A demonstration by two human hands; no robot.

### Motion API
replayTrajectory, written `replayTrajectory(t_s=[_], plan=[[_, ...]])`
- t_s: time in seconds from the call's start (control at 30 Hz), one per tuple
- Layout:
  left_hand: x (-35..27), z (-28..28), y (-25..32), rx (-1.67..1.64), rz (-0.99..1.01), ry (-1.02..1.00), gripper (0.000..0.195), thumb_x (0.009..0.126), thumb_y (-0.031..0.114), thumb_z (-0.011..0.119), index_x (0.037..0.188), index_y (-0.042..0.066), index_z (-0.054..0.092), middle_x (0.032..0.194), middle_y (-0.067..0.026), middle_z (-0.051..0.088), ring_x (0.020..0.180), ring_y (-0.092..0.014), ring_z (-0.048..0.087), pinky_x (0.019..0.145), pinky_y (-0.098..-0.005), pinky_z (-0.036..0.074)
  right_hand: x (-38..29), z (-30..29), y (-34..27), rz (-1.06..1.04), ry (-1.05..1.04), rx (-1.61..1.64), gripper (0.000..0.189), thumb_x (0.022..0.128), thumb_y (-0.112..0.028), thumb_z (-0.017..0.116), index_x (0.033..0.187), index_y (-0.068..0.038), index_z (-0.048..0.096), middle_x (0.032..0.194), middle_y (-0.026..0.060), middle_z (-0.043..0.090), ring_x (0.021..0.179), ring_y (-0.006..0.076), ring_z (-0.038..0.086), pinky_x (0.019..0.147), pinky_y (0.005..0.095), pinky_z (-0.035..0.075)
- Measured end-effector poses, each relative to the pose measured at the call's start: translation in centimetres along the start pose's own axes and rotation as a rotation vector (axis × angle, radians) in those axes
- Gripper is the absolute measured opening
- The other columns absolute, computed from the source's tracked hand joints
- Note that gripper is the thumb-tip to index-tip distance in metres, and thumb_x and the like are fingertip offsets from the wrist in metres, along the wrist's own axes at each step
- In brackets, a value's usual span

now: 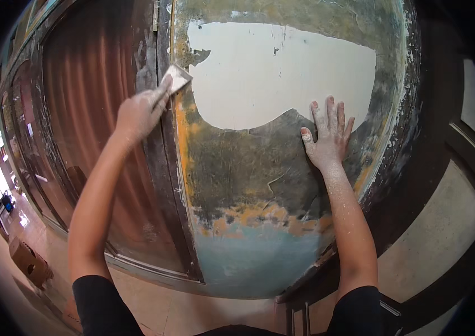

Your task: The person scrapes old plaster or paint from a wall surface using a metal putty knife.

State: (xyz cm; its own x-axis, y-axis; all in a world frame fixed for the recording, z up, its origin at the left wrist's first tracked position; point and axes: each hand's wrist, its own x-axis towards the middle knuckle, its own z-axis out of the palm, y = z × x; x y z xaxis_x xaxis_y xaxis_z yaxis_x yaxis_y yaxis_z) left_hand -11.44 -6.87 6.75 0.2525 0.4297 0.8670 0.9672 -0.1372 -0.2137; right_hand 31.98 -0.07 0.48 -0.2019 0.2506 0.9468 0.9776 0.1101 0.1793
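Note:
My left hand (143, 111), dusted white, grips a flat whitish pad or folded sheet (180, 78); whether it is sandpaper I cannot tell. The pad's edge meets the wall beside the dark wooden frame, at the left border of a large smooth white patch (262, 75). My right hand (330, 143) lies on the wall with its fingers spread, fingertips over the lower right part of the patch, and holds nothing. White dust coats that hand and forearm. Around the patch the wall (237, 168) is dark and worn, with orange stains and pale blue paint lower down.
To the left stands a dark wood-framed glass panel (95, 126) with reddish curtain folds behind it. A brown cardboard box (30, 262) is on the floor at the lower left. Dark framework with pale panels (434, 231) stands at the right.

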Motion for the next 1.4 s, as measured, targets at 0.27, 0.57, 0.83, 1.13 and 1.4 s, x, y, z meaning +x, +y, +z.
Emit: replayTrajectory(t_s=[0.27,0.57,0.83,1.13,1.4], plan=[[-10.1,5.6,9.8,-0.26,-0.278,-0.153,0.051,0.097,0.024,0.055,0.147,0.02,0.046,0.098,-0.018,0.071,0.083,-0.036,0.069,0.072,-0.0442,0.055,-2.0,0.9,0.1,0.003,-0.005,0.04,0.069,0.094,-0.053,0.056,0.155,-0.033,0.03,0.165,0.0028,0.016,0.153,0.0259,0.007,0.12,0.0601,0.003],[-12.1,7.9,15.2,-0.403,-0.437,-0.064,0.048,0.098,0.027,0.056,0.145,0.022,0.05,0.105,-0.0159,0.071,0.086,-0.035,0.068,0.073,-0.0446,0.055,-3.0,1.0,-0.3,0.033,-0.042,0.028,0.067,0.095,-0.053,0.054,0.154,-0.033,0.031,0.165,0.0019,0.013,0.153,0.0249,0.006,0.121,0.0596,0.003],[-8.7,4.8,7.5,0.035,-0.071,-0.019,0.053,0.093,0.02,0.059,0.144,0.035,0.05,0.083,-0.0093,0.059,0.075,-0.033,0.064,0.065,-0.0444,0.053,-4.1,1.1,-0.2,0.021,-0.05,0.049,0.069,0.093,-0.052,0.058,0.154,-0.035,0.031,0.165,0.0018,0.014,0.153,0.0251,0.007,0.121,0.0582,0.003],[-11.3,7.1,13.4,-0.388,-0.325,-0.084,0.052,0.099,0.027,0.053,0.15,0.025,0.042,0.105,-0.0166,0.069,0.09,-0.037,0.067,0.076,-0.0465,0.054,-3.9,1.3,-0.3,0.048,-0.059,0.036,0.067,0.095,-0.049,0.057,0.154,-0.033,0.032,0.165,0.0021,0.015,0.153,0.0267,0.007,0.121,0.0593,0.003],[-10.8,9.1,22.8,-0.865,-0.371,0.063,0.054,0.1,0.017,0.048,0.152,0.006,0.034,0.107,-0.0206,0.06,0.097,-0.037,0.06,0.087,-0.044,0.047,-10.5,-1.9,-7.8,-0.085,-0.325,0.368,0.063,0.098,-0.038,0.053,0.155,-0.022,0.031,0.162,0.0174,0.02,0.151,0.0347,0.014,0.119,0.0598,0.006]])
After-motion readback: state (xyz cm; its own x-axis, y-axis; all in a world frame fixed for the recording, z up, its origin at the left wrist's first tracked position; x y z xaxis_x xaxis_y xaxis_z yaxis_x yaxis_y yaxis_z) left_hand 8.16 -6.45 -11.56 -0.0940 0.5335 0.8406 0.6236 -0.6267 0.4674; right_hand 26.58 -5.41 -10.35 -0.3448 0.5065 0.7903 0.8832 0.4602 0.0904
